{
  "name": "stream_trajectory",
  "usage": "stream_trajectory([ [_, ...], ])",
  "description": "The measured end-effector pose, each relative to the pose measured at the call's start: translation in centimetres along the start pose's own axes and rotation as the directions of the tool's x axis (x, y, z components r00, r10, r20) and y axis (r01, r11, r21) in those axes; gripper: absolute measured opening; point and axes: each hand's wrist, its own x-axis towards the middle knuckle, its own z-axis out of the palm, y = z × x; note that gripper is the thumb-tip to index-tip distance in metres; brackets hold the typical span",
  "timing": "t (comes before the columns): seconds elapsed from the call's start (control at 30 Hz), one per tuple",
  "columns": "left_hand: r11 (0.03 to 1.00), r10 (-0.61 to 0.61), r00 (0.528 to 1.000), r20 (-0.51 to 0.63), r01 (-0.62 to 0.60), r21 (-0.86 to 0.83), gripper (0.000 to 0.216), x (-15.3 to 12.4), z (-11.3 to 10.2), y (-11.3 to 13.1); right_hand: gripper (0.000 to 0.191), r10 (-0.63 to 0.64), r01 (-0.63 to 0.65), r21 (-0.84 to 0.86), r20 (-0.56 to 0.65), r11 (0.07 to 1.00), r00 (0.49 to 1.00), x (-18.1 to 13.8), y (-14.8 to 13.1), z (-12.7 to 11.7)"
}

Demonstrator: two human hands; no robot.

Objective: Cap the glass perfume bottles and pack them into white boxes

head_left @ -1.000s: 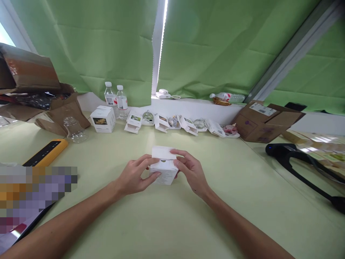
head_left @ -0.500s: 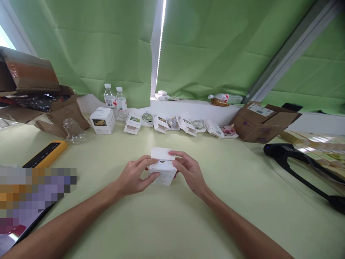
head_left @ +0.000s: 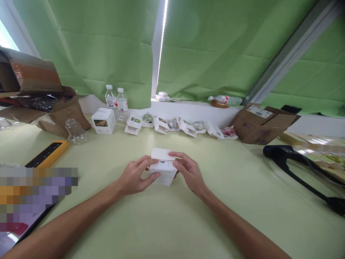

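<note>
A small white carton [head_left: 163, 172] stands on the pale green table [head_left: 172, 223] in front of me, its top flap raised toward the far side. My left hand [head_left: 134, 177] grips its left side, thumb on the near face and fingers curled round the top edge. From the other side my right hand [head_left: 188, 172] holds the right wall, fingertips pressing at the flap's edge. A greenish object shows just inside the opening.
Along the back stand a closed white box [head_left: 104, 121], two water bottles [head_left: 116, 102], a row of opened cartons with glass ornaments [head_left: 172, 124] and a brown cardboard box [head_left: 258, 124]. A clear jar [head_left: 74, 131], a yellow-edged device [head_left: 47, 154] and torn cardboard lie left; a black tool [head_left: 302, 162] lies right.
Both hands stay on the carton with barely any finger movement. The view has shifted slightly, nothing else moved.
</note>
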Motion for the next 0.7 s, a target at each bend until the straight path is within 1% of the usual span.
stream_trajectory([
  [0.2, 1.000, -0.005, 1.000, 0.002, 0.005, 0.018, 0.031, 0.02, -0.07, 0.08, 0.032, -0.008, 0.008, -0.005, 0.001, 1.000, 1.000, -0.02, -0.06, 0.02],
  [0.5, 0.999, -0.005, 1.000, -0.005, 0.005, 0.037, 0.032, -0.10, 0.12, -0.07, 0.034, -0.011, 0.011, 0.004, 0.015, 1.000, 1.000, 0.00, -0.01, 0.00],
  [0.7, 1.000, 0.003, 1.000, -0.005, -0.003, 0.017, 0.034, -0.10, 0.12, 0.02, 0.034, -0.011, 0.011, -0.001, 0.018, 1.000, 1.000, -0.03, -0.07, 0.05],
])
